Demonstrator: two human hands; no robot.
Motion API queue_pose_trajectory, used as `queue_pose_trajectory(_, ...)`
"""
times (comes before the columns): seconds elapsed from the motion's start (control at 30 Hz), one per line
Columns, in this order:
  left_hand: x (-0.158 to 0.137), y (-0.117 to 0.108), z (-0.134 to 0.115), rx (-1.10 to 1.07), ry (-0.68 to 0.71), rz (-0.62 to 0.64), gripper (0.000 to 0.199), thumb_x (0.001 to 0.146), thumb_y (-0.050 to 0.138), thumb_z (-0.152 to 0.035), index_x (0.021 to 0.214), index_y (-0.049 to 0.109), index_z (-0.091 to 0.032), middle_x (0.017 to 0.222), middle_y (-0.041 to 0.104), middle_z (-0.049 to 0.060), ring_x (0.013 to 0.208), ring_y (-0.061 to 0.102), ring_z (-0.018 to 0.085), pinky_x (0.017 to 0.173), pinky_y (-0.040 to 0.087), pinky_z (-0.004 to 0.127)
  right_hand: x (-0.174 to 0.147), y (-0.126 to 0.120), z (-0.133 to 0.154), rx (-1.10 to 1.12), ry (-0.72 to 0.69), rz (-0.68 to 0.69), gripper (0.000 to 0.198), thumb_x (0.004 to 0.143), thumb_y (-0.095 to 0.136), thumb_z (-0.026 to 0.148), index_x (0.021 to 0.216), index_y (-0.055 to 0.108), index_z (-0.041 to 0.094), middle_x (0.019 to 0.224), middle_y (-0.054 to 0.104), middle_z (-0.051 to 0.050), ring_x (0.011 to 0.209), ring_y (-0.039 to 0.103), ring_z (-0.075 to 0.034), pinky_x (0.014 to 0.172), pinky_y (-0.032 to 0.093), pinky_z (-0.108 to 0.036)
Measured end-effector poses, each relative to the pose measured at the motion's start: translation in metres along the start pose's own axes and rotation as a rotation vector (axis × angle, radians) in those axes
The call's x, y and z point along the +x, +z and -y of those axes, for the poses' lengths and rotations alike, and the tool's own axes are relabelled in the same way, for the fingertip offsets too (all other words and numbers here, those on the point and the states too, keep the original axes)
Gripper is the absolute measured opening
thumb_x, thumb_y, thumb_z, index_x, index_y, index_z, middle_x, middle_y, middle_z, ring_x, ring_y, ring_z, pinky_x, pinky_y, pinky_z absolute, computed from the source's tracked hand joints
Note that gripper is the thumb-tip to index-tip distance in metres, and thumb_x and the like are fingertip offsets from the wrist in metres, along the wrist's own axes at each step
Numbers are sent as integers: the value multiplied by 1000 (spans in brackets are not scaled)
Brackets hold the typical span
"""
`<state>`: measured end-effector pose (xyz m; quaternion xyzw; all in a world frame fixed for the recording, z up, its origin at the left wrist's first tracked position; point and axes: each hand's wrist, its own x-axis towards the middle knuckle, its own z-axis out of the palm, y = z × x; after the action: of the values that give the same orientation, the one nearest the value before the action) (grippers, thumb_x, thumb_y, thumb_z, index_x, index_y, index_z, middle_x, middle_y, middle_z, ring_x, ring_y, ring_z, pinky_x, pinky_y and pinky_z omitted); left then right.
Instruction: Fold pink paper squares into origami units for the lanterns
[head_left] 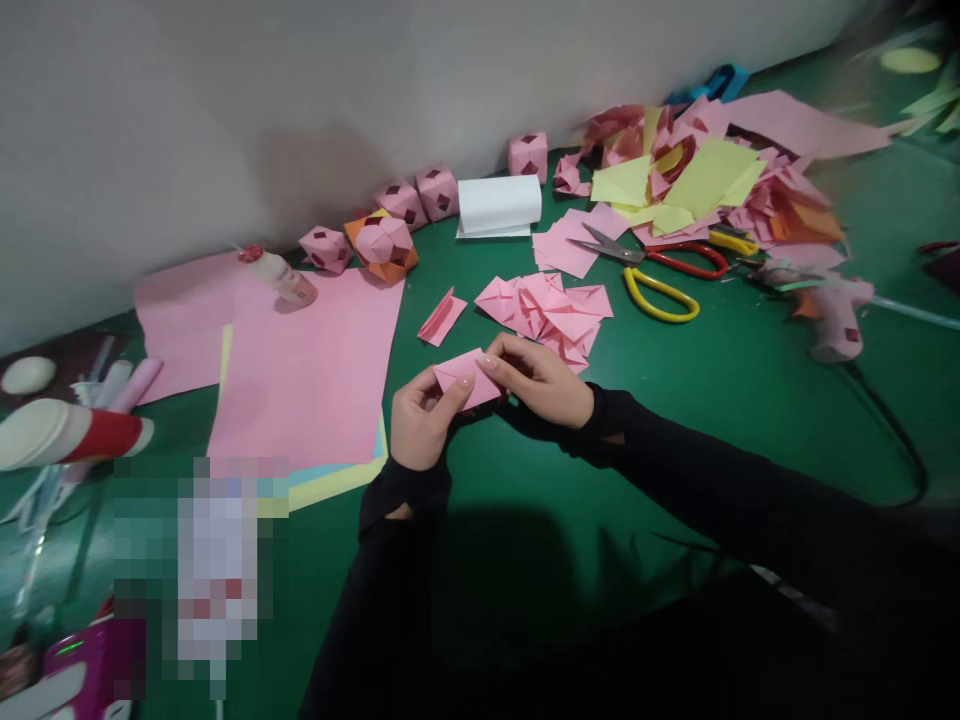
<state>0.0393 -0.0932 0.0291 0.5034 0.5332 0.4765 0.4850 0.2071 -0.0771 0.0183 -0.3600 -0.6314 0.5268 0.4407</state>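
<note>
A small folded pink paper piece is held up between both hands over the green table. My left hand grips its left side, with the thumb lying across the front face. At the right edge, my right hand pinches the paper between thumb and fingers. Just beyond the hands lies a pile of folded pink paper pieces. One more folded piece rests apart, left of that pile. The undersides of both hands' fingers are partly hidden.
Pink sheets lie at left, under a small bottle. Pink paper cubes line the wall beside a white roll. Scissors, paper scraps and a corded glue gun are at right. A cup lies far left.
</note>
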Motion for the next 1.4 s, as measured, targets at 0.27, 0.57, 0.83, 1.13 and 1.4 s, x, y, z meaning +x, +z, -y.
queue_pose_trajectory(0.27, -2, 1, -3, 43, 22, 18, 29, 70, 77, -39, 84, 75, -14, 72, 68, 2, 66, 58, 13, 60, 48, 23, -1, 0, 2, -17, -23, -52, 33, 92, 57, 46, 75, 47, 19, 62, 48, 4, 55, 43, -10, 53, 36, -25)
queue_pose_trajectory(0.57, -3, 3, -4, 86, 41, 21, 23, 73, 74, -36, 80, 72, -15, 68, 67, 0, 60, 56, 11, 57, 46, 22, 2, 1, -1, 94, 7, -101, 33, 90, 59, 48, 78, 48, 19, 64, 46, 5, 53, 46, -9, 53, 40, -24)
queue_pose_trajectory(0.83, 3, -2, 8, -73, -17, -53, 26, 72, 76, -41, 73, 67, -16, 59, 62, -1, 47, 55, 11, 44, 44, 23, -1, -5, 0, 50, 48, 107, 32, 88, 61, 47, 77, 54, 17, 69, 59, 0, 62, 53, -12, 60, 45, -26)
queue_pose_trajectory(1.13, -2, 1, -1, -5, 0, -45, 25, 72, 75, -38, 69, 66, -15, 58, 53, -3, 52, 45, 8, 49, 35, 22, 0, -4, 4, 77, 83, 127, 35, 89, 59, 49, 76, 53, 17, 66, 58, 0, 61, 54, -12, 61, 45, -26)
queue_pose_trajectory(1.4, -3, 0, -6, 79, -8, -14, 27, 72, 75, -41, 69, 65, -16, 59, 48, -3, 54, 37, 9, 49, 28, 22, 1, -3, 3, 51, 55, 92, 38, 90, 58, 51, 72, 50, 18, 63, 55, 2, 59, 53, -11, 59, 43, -25)
